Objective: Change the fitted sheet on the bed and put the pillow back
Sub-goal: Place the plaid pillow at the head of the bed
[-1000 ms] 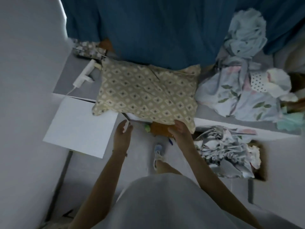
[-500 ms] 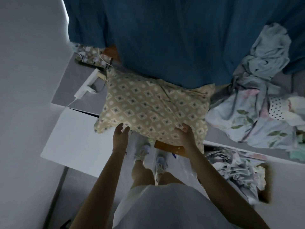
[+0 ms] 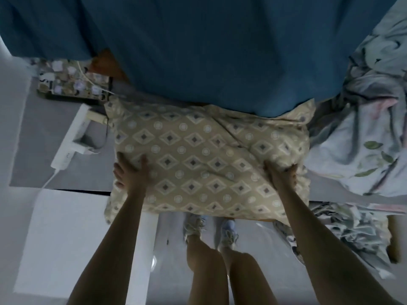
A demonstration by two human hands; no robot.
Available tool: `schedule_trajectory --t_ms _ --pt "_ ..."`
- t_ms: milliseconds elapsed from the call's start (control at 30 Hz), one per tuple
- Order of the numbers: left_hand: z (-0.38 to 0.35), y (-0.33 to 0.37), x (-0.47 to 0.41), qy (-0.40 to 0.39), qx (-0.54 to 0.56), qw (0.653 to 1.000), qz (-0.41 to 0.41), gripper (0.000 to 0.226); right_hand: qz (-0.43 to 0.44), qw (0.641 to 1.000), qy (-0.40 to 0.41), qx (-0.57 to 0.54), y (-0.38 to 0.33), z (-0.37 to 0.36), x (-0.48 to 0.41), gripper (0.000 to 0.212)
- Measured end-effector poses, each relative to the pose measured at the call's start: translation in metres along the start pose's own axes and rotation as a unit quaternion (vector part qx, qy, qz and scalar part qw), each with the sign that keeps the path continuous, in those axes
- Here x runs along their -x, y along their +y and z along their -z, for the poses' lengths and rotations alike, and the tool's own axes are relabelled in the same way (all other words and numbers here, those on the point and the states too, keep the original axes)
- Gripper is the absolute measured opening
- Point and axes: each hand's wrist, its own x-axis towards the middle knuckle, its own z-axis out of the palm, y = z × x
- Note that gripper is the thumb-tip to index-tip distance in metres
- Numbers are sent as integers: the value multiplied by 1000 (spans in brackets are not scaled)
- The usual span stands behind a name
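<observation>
I am watching the right hand clamping a bunched fold of the pillow, thumb on top and fingers curling in from the 3 o'clock side. The left hand is gripping the pillow's opposite edge with its thumb lying on the top face. In this dim light its fingers seem to be wrapping round the edge, though I cannot be sure how far under they go. The pillow is sitting between the two hands, its bulk spreading toward 12 o'clock from both grips and its near edge hanging toward me past the wrists. Its far edge is touching the blue sheet at 12 o'clock. A rumpled floral bedding is lying just beside the pillow at 3 o'clock. At 9 o'clock a white power strip is resting on a grey surface, and at 10 o'clock a patterned flat object is lying well apart. At 6 o'clock, below the pillow, the person's shoes are showing.
</observation>
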Motion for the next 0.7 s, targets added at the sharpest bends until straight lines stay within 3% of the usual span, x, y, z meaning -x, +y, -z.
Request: schedule_trajectory --t_ms 67,133,200,267,333,433,700 --pt "2 -11 -16 -15 46 999 13 87 7 1000 9 15 1 -4 -7 115" --pt "8 -9 -16 -34 43 998 18 78 33 998 24 43 -3 -5 0 92" --pt "17 6 -2 -9 3 1000 0 63 48 997 30 42 -12 -1 21 68" --pt "29 27 23 27 -13 999 -41 59 53 998 30 23 -21 8 54 57" --pt "45 45 53 19 29 996 -77 58 74 997 27 12 -26 23 96 51" --pt "68 64 103 -26 72 993 -94 38 92 995 23 -6 -23 51 159 49" --pt "113 78 230 -99 61 978 -171 26 53 990 89 -99 62 144 263 40"
